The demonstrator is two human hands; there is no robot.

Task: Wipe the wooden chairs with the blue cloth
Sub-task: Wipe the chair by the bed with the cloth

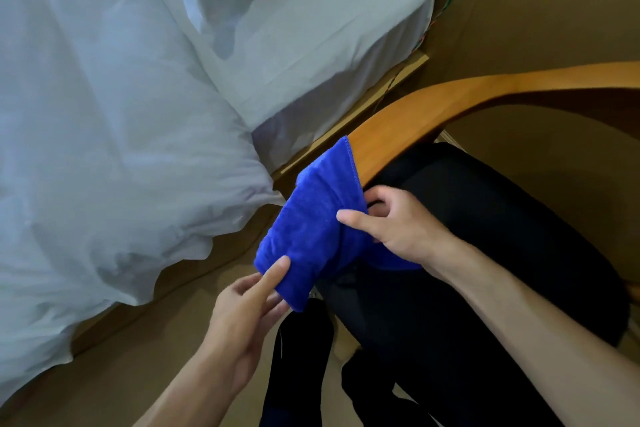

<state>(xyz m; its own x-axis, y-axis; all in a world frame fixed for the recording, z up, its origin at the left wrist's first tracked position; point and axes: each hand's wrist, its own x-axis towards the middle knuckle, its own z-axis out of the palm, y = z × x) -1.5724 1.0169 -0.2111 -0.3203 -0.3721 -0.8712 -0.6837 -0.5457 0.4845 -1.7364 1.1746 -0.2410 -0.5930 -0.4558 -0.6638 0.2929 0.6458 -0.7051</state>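
Bright blue microfibre cloth (313,229) is draped over the front end of the curved honey-coloured wooden chair arm (408,118), beside the white-sheeted bed (104,114). Left hand (242,315) pinches its lower corner; right hand (391,222) grips the inner edge, hands apart. Looks early: rest of arm uncovered, other chairs out of view.

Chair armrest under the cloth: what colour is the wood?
Warm honey-orange wood on the curved armrest, seen in the head view; the blue cloth covers its near end.
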